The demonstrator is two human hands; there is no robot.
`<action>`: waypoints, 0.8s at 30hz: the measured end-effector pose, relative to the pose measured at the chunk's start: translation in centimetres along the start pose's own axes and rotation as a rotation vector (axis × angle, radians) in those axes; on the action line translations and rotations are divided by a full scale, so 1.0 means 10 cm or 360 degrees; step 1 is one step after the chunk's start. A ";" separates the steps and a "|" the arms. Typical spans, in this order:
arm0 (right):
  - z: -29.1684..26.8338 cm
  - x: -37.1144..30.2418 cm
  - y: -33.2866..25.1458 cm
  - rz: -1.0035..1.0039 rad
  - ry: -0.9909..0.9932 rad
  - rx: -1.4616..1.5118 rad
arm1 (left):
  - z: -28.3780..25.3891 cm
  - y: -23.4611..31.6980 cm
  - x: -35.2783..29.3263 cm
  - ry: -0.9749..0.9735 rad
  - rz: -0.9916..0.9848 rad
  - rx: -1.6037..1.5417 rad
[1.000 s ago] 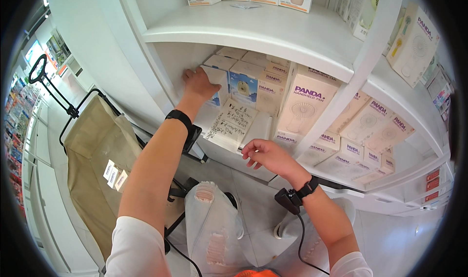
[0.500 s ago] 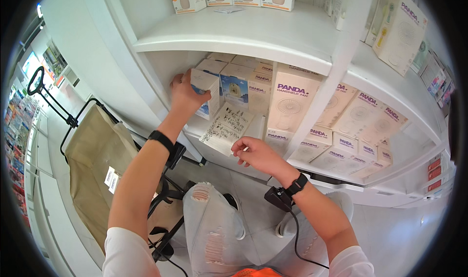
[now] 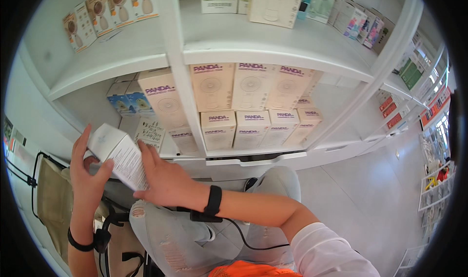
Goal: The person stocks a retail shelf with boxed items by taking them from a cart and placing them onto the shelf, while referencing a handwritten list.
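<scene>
A white carton (image 3: 126, 152) with fine print on its side is held tilted in front of the lower shelf. My left hand (image 3: 87, 166) grips its left end, thumb on the near edge and fingers behind. Against its right side lies my right hand (image 3: 165, 175), fingers along the edge and thumb below, closed on it too. Just beyond, a handwritten paper sheet (image 3: 150, 132) leans at the shelf front, partly hidden by the carton and my right hand. Blue-fronted boxes (image 3: 139, 103) stand deeper in that compartment, beside a tall cream handheld-fan box (image 3: 167, 103).
Stacked cream fan boxes (image 3: 252, 126) fill the middle compartment behind a white upright (image 3: 185, 82). The upper shelf (image 3: 273, 42) carries more boxed fans. On the left stands a beige folding wagon (image 3: 51, 191). A drawer front (image 3: 256, 161) runs below, near my knees.
The carton my left hand gripped in the shelf is now out in front of it, and my right hand has joined on it. The view has swung to the right.
</scene>
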State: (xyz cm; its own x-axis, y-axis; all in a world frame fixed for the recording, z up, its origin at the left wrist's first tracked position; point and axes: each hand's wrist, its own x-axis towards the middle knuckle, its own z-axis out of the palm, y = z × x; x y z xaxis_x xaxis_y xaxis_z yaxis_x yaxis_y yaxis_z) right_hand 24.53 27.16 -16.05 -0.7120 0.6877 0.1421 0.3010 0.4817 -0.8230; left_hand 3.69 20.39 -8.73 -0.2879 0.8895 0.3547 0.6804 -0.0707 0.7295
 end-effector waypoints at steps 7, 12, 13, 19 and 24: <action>-0.14 -0.22 -0.02 -0.0103 0.0111 -0.0139 | 0.02 0.26 -0.40 -0.0051 -0.0003 0.0069; -0.32 -0.22 -0.13 -0.0620 0.0265 -0.0214 | -0.37 0.18 -0.62 -0.0164 -0.0252 -0.0150; -0.25 -0.22 -0.15 -0.0747 0.0431 -0.0269 | -0.48 0.14 -0.65 -0.0239 -0.0251 -0.0142; -0.10 -0.26 -0.26 -0.1047 0.0545 -0.0203 | -0.72 0.09 -0.84 -0.0023 -0.0174 -0.0096; -0.14 -0.31 -0.39 -0.1321 0.0609 0.0056 | -1.60 0.12 -1.07 0.0012 -0.0101 0.0204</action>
State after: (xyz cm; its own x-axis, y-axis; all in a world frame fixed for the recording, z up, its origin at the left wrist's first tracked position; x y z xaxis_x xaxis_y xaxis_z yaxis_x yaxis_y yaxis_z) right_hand 26.47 23.93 -12.52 -0.4304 0.2642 0.8631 -0.2376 0.8893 -0.3907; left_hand -3.22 3.55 -2.34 -0.3377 0.8869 0.3151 0.7409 0.0440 0.6701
